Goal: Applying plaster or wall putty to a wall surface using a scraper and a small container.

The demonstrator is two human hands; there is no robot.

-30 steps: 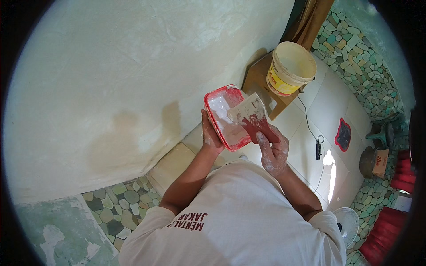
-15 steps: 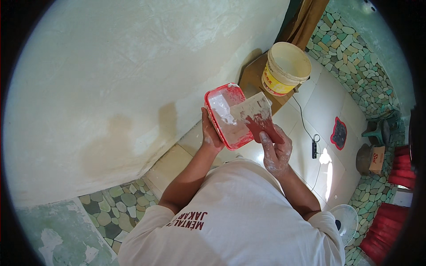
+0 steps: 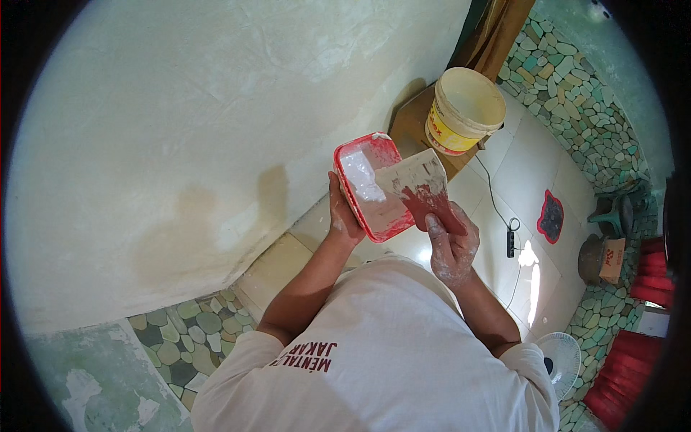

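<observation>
I'm getting one red plastic tub (image 3: 389,229), one putty scraper (image 3: 422,190), one cream bucket (image 3: 455,129), one low wooden table (image 3: 407,134), one black power strip (image 3: 511,245) and one black mat with a red border (image 3: 551,217). Then there's one electric fan (image 3: 566,360), one cardboard box (image 3: 612,261), one white T-shirt (image 3: 389,338) and two stretches of red cloth (image 3: 622,374). Flat stones (image 3: 572,108)? Dozens and dozens, honestly, too many and too small for an exact number lol.

Paste (image 3: 358,173) lies in the tray (image 3: 391,226) left of the scraper (image 3: 425,189)
</observation>
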